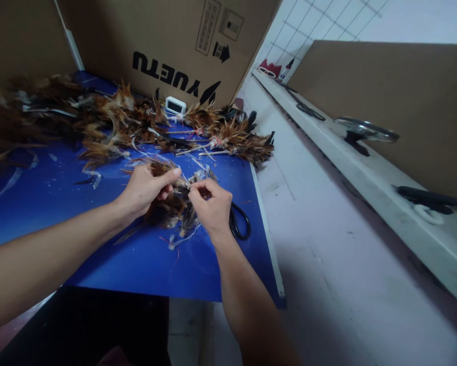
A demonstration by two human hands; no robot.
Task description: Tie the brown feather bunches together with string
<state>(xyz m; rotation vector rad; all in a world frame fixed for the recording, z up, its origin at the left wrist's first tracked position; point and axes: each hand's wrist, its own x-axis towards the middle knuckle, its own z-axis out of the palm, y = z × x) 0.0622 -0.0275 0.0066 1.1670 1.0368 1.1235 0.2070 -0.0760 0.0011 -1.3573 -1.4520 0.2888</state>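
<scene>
Brown feathers (pixel 175 206) lie bunched on the blue table surface under and between my hands. My left hand (pixel 146 188) is closed on part of this bunch, its thumb stretched over the feathers toward the right. Close beside it, my right hand (pixel 213 203) pinches at the quill ends, thumb and forefinger together; what lies between those fingertips is too small to make out. A thin pale strip runs near the fingertips. Black scissor handles (pixel 241 222) show just right of my right hand, partly hidden by it. Loose strands lie below the bunch.
Many feather bundles (pixel 236 140) lie across the back of the blue table (pixel 190 277), near a small white digital timer (pixel 175 105). Behind stands a cardboard box (pixel 110 46). On the right, a white ledge (pixel 350 147) holds scissors (pixel 310 111) and other tools.
</scene>
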